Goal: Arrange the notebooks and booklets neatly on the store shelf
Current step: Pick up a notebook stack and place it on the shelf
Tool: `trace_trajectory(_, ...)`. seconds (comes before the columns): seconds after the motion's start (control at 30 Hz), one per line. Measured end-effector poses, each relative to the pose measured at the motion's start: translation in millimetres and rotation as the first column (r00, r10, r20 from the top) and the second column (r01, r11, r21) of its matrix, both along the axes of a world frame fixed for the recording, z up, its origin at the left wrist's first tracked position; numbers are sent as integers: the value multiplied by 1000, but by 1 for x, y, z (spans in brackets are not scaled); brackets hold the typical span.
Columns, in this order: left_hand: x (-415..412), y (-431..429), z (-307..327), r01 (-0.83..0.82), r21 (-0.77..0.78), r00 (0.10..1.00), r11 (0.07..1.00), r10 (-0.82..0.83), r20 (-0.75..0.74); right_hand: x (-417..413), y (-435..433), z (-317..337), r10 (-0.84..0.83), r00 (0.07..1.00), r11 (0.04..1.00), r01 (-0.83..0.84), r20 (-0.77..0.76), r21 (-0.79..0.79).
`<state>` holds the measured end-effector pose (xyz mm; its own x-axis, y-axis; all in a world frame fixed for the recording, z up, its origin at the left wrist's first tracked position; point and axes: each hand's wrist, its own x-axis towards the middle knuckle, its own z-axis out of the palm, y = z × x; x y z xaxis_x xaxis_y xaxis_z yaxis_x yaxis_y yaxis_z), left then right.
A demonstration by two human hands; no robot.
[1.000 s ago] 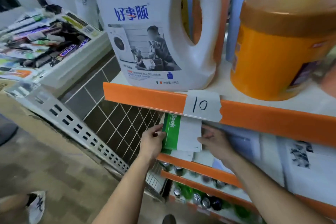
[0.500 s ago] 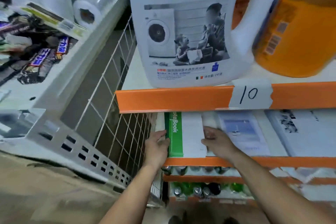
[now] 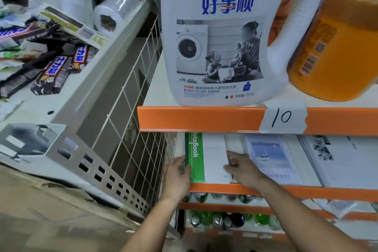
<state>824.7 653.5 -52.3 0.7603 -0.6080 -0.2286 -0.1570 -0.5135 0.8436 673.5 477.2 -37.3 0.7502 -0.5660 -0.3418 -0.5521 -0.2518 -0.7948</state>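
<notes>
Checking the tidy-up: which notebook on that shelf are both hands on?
The leftmost, green-banded notebook; the left hand and right hand hold its edges.

Detergent jug (image 3: 221,47) (white), orange tub (image 3: 339,51)

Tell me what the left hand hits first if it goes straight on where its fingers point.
The green-edged notebook: the left hand grips its left edge, so they are in contact. Depth beyond that is unclear.

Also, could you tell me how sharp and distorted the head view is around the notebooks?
Head view: lettering on the green notebook reads sharp; the left hand and right hand are slightly blurred; the orange tub leans from lens distortion; the cans are dim, soft.
</notes>
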Motion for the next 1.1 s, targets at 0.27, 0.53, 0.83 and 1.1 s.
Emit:
trace_trajectory(0.27,7,15,14,345,331,880,878,-425,212,-3,1,-2,208,916,950,-273,-343,-152)
trace_trajectory(0.53,11,10,11,340,431,821,836,-487,298,0,4,-7,182,894,901,-319,-410,-294)
trace_trajectory(0.83,14,5,11,337,466,821,818,-497,280,0,6,-6,155,925,930,-255,-347,-265)
trace_trajectory(1.1,13,2,15,322,394,887,861,-420,192,2,7,-7,146,916,932,-254,-373,-258)
